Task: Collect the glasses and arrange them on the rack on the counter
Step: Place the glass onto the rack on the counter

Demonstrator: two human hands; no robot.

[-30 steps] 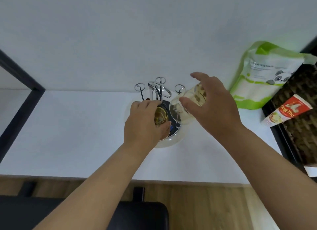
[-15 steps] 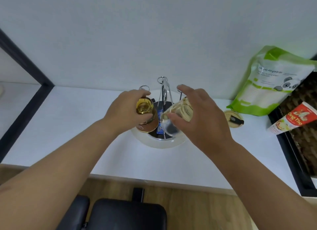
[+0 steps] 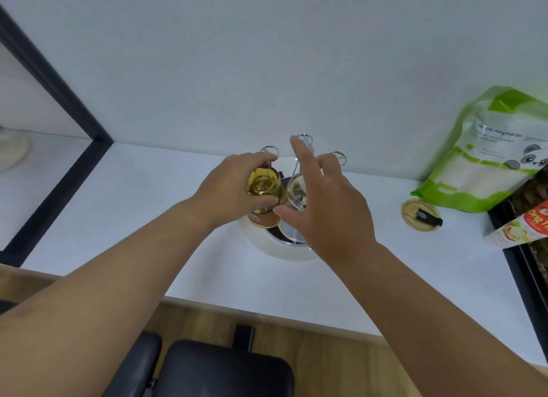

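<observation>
A round white rack with chrome looped prongs stands on the white counter against the wall. My left hand grips an amber glass, bottom up, over the rack's left side. My right hand covers a clear glass, also upside down, at the rack's middle; thumb and fingers are on it while the index finger points up past the centre prong. The rack's right side is hidden by that hand.
A round tan lid lies on the counter to the right. Behind it leans a green and white pouch. A red and white tube rests on a dark wicker tray at the right edge. A black chair stands below.
Both hands have lowered their upturned glasses onto the rack. My right hand's fingers have loosened and spread over the clear glass. The view has shifted slightly.
</observation>
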